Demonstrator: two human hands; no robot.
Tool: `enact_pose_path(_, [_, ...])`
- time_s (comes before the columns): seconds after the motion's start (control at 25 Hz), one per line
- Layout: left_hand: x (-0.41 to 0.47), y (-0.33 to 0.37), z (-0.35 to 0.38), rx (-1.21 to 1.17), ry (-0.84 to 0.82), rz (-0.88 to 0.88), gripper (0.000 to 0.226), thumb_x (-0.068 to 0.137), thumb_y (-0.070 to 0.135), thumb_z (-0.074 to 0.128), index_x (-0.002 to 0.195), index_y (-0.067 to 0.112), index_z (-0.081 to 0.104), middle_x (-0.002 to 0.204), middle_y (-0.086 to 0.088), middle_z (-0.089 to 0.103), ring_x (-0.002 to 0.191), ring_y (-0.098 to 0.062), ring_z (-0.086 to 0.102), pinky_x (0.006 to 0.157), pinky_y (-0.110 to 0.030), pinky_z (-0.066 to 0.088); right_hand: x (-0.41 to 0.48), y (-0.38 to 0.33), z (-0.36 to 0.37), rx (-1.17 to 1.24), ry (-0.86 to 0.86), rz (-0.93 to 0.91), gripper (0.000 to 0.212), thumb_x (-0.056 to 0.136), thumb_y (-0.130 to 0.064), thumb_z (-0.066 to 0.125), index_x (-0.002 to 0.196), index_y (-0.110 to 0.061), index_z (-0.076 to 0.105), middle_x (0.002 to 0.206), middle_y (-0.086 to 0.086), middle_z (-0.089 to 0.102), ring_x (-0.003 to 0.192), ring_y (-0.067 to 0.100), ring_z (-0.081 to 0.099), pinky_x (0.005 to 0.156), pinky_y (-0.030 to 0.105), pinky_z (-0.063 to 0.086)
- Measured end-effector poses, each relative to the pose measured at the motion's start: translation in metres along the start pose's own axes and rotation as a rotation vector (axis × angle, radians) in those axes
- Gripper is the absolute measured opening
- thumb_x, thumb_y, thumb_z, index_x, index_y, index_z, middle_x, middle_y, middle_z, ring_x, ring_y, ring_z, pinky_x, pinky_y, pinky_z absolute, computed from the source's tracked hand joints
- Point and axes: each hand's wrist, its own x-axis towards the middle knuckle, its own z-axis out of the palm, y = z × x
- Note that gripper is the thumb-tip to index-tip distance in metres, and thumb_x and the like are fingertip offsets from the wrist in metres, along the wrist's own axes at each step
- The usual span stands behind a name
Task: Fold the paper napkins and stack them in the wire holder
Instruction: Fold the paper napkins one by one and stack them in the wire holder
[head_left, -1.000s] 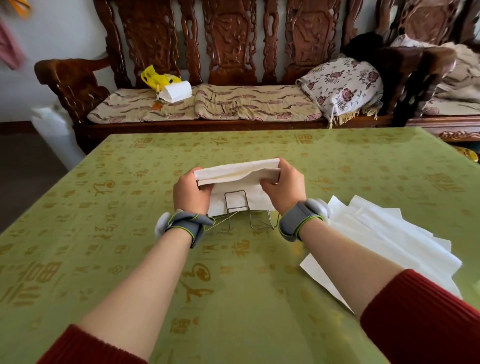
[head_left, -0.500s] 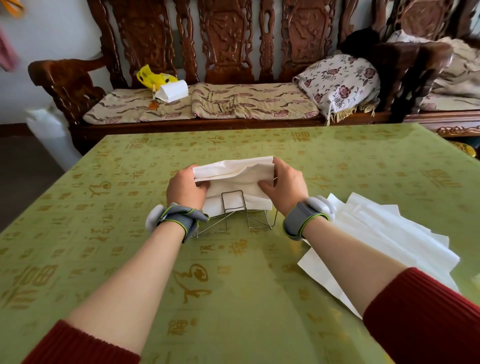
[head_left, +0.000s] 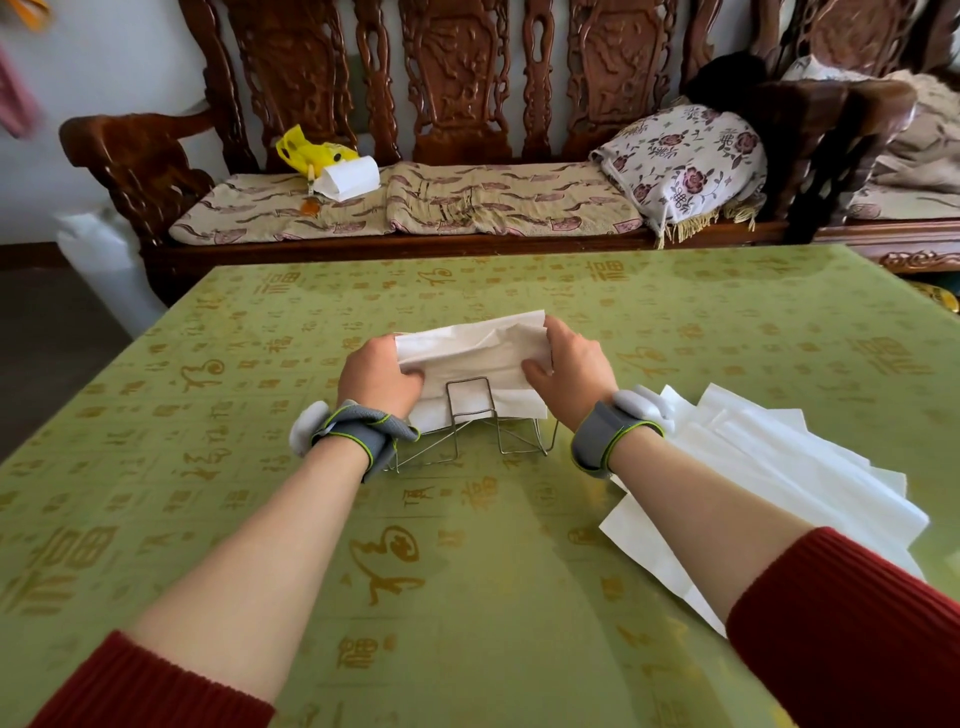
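Observation:
A folded white napkin (head_left: 472, 353) sits partly down in the wire holder (head_left: 470, 415) at the middle of the table, in front of more folded white paper inside it. My left hand (head_left: 376, 376) grips the napkin's left end. My right hand (head_left: 569, 371) grips its right end, thumb on the near face. The napkin's top is creased and stands above the holder's front wire loop. A loose pile of unfolded white napkins (head_left: 769, 467) lies to the right, beside my right forearm.
The green patterned table (head_left: 467, 597) stretches wide around the holder. Behind it stands a carved wooden bench (head_left: 457, 93) with cushions, a floral pillow (head_left: 685, 156), a yellow bag (head_left: 306, 150) and a white packet (head_left: 350, 177).
Both hands have lowered the napkin deeper into the holder. Its top edge has crumpled a little.

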Motion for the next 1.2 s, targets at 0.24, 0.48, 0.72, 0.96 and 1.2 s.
enact_pose_path(0.24, [0.007,-0.005,0.003,-0.002,-0.052,-0.006,0.024,0.073,0.008,0.056,0.094,0.013,0.066,0.088,-0.011,0.069,0.084,-0.033,0.062,0.062,-0.028,0.043,0.0,-0.003,0.0,-0.186,-0.086,-0.064,0.043,0.077,-0.021,0.057,0.119,-0.021,0.048,0.077,-0.001,0.06,0.087,0.031,0.058,0.115,0.047,0.011])
enact_pose_path(0.48, [0.008,-0.008,0.004,0.046,-0.099,0.007,0.006,0.076,0.014,0.056,0.073,0.016,0.06,0.079,-0.015,0.067,0.073,-0.035,0.058,0.057,-0.029,0.036,0.0,0.005,0.001,-0.072,-0.044,-0.037,0.038,0.078,-0.027,0.062,0.114,-0.021,0.055,0.085,-0.002,0.058,0.104,0.03,0.052,0.113,0.05,0.016])
enact_pose_path(0.72, [0.002,-0.009,0.011,0.027,-0.129,0.012,0.015,0.082,0.016,0.056,0.084,0.008,0.068,0.091,-0.019,0.07,0.085,-0.039,0.062,0.067,-0.037,0.047,-0.002,0.016,0.015,0.022,-0.111,-0.048,0.033,0.08,-0.028,0.068,0.109,-0.012,0.069,0.146,0.004,0.036,0.122,0.029,0.043,0.102,0.035,0.035])
enact_pose_path(0.96, [-0.031,-0.01,-0.002,-0.113,-0.14,0.031,0.042,0.066,0.032,0.052,0.099,0.016,0.073,0.094,-0.015,0.072,0.089,-0.034,0.064,0.07,-0.033,0.045,-0.032,0.009,0.013,0.107,-0.099,-0.05,0.016,0.078,-0.019,0.065,0.089,-0.01,0.072,0.135,0.006,0.041,0.097,0.026,0.059,0.083,0.032,0.047])
enact_pose_path(1.2, [-0.068,-0.005,-0.023,-0.23,-0.222,0.016,0.044,0.055,0.027,0.052,0.092,0.015,0.072,0.089,-0.014,0.071,0.083,-0.026,0.064,0.071,-0.031,0.046,-0.072,0.016,0.002,0.01,-0.141,-0.006,0.033,0.073,-0.04,0.067,0.076,-0.007,0.066,0.156,0.008,0.017,0.118,0.029,0.046,0.101,0.03,0.028])
